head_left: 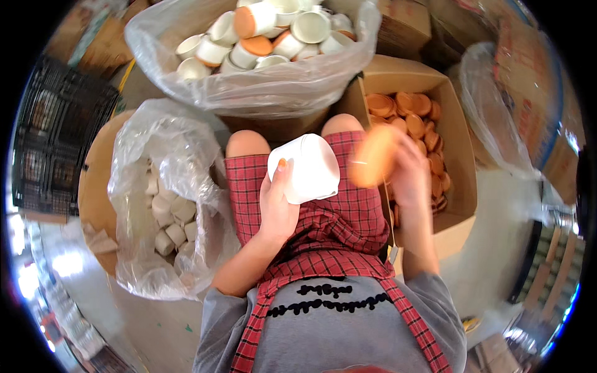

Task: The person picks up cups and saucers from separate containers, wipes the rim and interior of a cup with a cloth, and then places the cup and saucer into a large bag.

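Note:
My left hand [278, 208] is closed round a smooth white cup [303, 168], held tilted above my lap. Just right of it, my right hand [411, 168] grips a round orange lid [373, 155] by its edge; both are smeared by motion. Lid and cup are apart. Beneath and behind the right hand, a cardboard box [457, 227] holds many similar orange lids [413, 105]. Ahead of my knees, a large plastic-lined carton [273, 93] is heaped with white cups [311, 28], several showing an orange end.
On my left stands a round-edged carton [96, 186] with a clear plastic liner [134, 248] and small white pieces [165, 211] inside. Black crates [59, 130] are stacked at far left. Taped cardboard boxes [528, 81] and a plastic bag [497, 112] stand at far right.

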{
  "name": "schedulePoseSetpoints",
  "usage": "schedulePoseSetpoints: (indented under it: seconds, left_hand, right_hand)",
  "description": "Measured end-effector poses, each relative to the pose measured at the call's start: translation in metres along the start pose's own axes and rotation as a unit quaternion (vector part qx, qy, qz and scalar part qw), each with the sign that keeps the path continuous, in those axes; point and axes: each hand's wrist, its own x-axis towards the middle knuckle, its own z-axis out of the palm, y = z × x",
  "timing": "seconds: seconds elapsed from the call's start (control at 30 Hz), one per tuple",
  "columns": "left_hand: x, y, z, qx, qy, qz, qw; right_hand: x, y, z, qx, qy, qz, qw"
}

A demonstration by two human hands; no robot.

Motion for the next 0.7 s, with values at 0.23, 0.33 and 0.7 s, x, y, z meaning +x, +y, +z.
schedulePoseSetpoints:
  seconds: [0.23,0.33,0.7]
  left_hand:
    - [-0.017,-0.002,-0.002,0.207,-0.03,0.216,0.954]
    - [-0.02,0.0,-0.01,0.224,-0.041,0.226,0.947]
    - [-0.021,0.001,-0.004,0.128,-0.003,0.2,0.972]
  right_hand:
    - [0.003,0.05,0.099,-0.109,-0.188,-0.163,0.962]
    - [0.007,0.055,0.104,-0.199,-0.204,-0.224,0.932]
    - [0.005,0.058,0.107,-0.223,-0.186,-0.216,0.932]
